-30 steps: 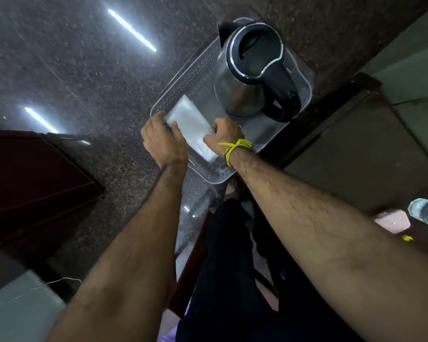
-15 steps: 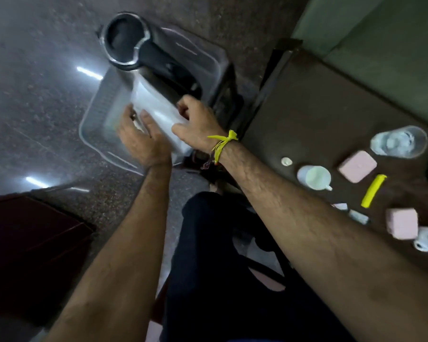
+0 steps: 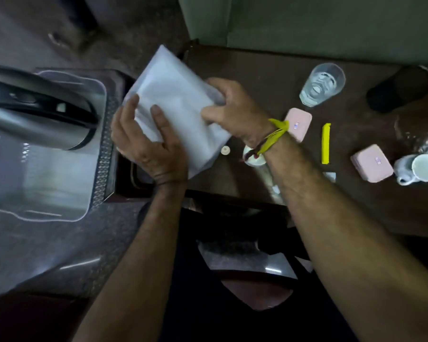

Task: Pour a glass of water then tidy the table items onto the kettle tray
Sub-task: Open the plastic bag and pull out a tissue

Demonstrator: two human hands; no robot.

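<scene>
Both hands hold a flat white packet [image 3: 181,104] in the air over the left end of the dark table. My left hand [image 3: 146,146] grips its lower left side, and my right hand [image 3: 229,111], with a yellow wrist band, pinches its right edge. At the left, a steel and black kettle [image 3: 38,114] stands on the clear plastic tray [image 3: 43,191]. A glass of water [image 3: 322,83] sits on the table at the upper right.
On the brown table [image 3: 269,77] lie two pink boxes [image 3: 298,123] [image 3: 372,162], a yellow stick [image 3: 326,143], a small white cap [image 3: 225,150], a white cup on its side [image 3: 422,169], a second white cup [image 3: 255,157] behind my right wrist, and a dark round object [image 3: 400,88].
The white packet was lifted off the kettle tray and carried right, over the table. The view swung right, bringing the table items into sight.
</scene>
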